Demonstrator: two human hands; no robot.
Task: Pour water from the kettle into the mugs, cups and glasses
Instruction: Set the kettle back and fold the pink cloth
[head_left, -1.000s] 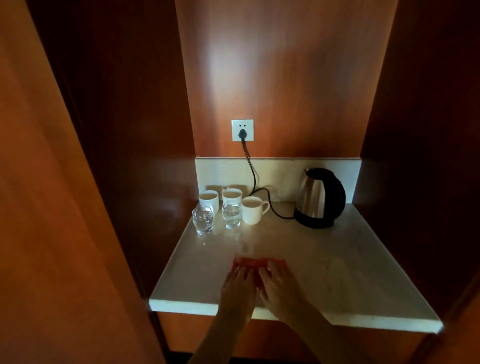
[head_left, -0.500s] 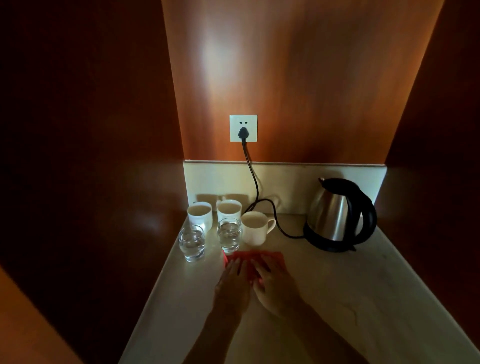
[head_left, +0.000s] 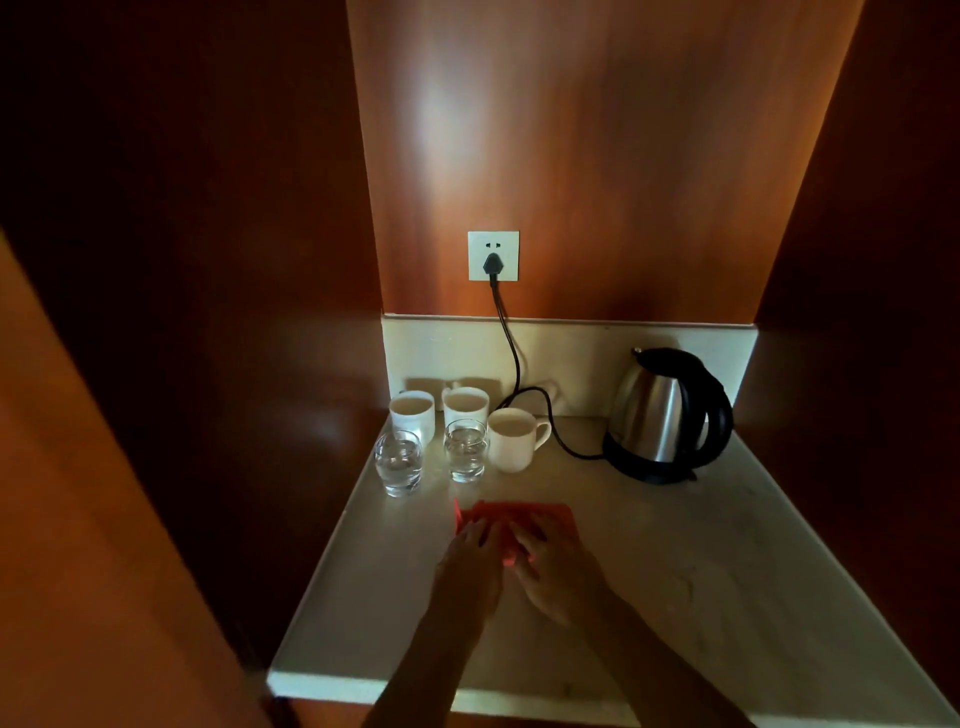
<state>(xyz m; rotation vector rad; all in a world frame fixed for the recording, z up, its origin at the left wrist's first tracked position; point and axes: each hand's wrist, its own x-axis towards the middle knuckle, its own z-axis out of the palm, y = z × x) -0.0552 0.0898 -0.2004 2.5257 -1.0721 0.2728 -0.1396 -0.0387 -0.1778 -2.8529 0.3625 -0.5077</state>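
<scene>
A steel kettle (head_left: 649, 415) with a black handle stands on its base at the back right of the pale counter (head_left: 727, 571). At the back left are three white mugs (head_left: 412, 413) (head_left: 465, 405) (head_left: 511, 441), and in front of them two glasses (head_left: 398, 462) (head_left: 466, 452) holding water. A red cloth (head_left: 519, 514) lies on the counter just in front of the glasses. My left hand (head_left: 470, 566) and my right hand (head_left: 556, 571) lie side by side on the cloth, fingers pressed onto it. The cloth's left corner is raised a little.
A black cord (head_left: 514, 358) runs from the wall socket (head_left: 493, 255) down behind the mugs to the kettle base. Dark wooden walls close in the counter on the left, right and back. The counter's front edge (head_left: 332, 688) is near me.
My hands have slid the red cloth from near the front edge toward the glasses. The view has shifted closer. Kettle, mugs and glasses stay in place.
</scene>
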